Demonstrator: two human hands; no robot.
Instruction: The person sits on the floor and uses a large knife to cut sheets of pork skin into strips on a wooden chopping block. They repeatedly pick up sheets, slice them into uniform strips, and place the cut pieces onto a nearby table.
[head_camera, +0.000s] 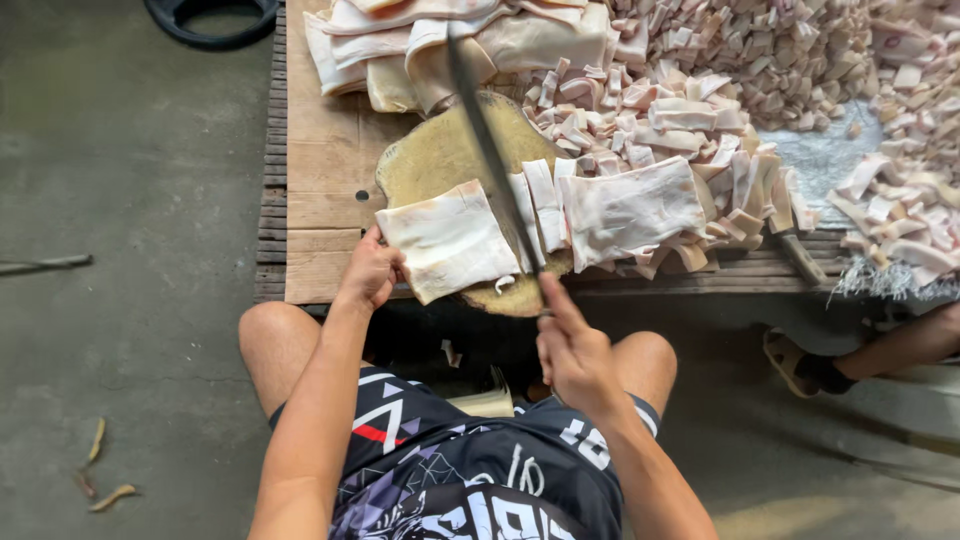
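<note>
- While a pale pork-skin slab (450, 240) lies on a round wooden block (440, 150), its left edge is pinned by the left hand (368, 275), fingers curled.
- A long knife (488, 150) is gripped tightly by the right hand (572, 355); slicing seems under way, and a straight downward cut is likely needed next.
- Cut strips (690, 120) are heaped rightward; no packages, labels or signs are seen.

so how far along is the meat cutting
Done: a big heap of cut pieces fills the right side, with fresh strips beside the knife. In hand: the left hand steadies a slab while the right hand slices. Left: a stack of uncut slabs behind the round board.
</note>
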